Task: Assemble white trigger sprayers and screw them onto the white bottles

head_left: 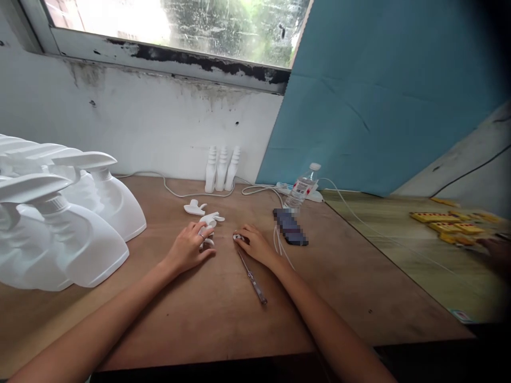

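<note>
My left hand [190,247] rests over several small white plastic parts [212,218] near the table's middle, its fingers apart and touching them. Another white part [194,207] lies just behind. To the right, my right hand [252,242] has its fingertips pressed around a small white piece [238,238] on the table. A thin screwdriver-like tool [256,287] lies between my forearms, its shaft pointing at the right hand's fingers.
White spray bottles [88,239] crowd the left side. Three white ribbed pieces [222,169] stand by the wall. A water bottle [302,187], phone [290,227] and cables are at right. Yellow parts [447,226] and another person's hand [495,252] are farther right.
</note>
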Demonstrator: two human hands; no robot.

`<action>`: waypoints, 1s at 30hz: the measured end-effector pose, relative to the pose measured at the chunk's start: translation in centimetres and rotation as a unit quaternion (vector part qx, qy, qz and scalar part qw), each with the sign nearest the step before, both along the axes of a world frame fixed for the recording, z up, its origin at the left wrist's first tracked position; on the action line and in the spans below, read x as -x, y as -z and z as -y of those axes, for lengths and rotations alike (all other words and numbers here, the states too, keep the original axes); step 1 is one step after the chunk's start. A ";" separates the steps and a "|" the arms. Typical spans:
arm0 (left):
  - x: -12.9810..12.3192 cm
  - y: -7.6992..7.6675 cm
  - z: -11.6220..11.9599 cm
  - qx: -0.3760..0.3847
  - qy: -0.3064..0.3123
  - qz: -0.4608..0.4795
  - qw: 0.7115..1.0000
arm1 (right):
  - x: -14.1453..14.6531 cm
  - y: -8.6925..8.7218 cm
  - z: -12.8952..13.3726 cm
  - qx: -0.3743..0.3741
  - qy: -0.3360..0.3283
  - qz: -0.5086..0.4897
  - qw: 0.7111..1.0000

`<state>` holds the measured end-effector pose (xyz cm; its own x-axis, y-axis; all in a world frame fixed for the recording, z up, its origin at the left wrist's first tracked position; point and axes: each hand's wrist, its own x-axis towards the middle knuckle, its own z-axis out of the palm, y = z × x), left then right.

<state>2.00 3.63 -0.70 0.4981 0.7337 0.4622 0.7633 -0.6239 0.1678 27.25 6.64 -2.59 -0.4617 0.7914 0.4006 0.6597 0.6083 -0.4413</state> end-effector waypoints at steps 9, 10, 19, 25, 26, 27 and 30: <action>2.4 1.3 1.0 0.103 0.104 0.207 0.967 | 1.3 -1.0 1.0 -0.018 0.034 -0.052 0.998; 2.5 1.2 1.1 0.141 0.109 0.247 0.953 | 1.6 -1.2 1.3 -0.022 0.031 -0.075 0.996; 1.5 0.5 1.9 0.170 0.165 0.271 0.933 | 4.8 -2.5 3.9 -0.036 -0.095 -0.143 0.985; 1.7 0.9 1.8 0.168 0.170 0.247 0.939 | 5.0 -2.8 4.2 -0.041 -0.125 -0.131 0.983; 1.7 1.0 1.8 0.171 0.166 0.243 0.941 | 5.1 -2.7 4.3 -0.039 -0.128 -0.133 0.982; 1.8 1.0 1.9 0.174 0.160 0.237 0.942 | 5.1 -2.6 4.3 -0.035 -0.130 -0.138 0.981; 1.8 1.1 2.0 0.187 0.145 0.220 0.946 | 5.3 -2.4 4.3 -0.025 -0.130 -0.153 0.979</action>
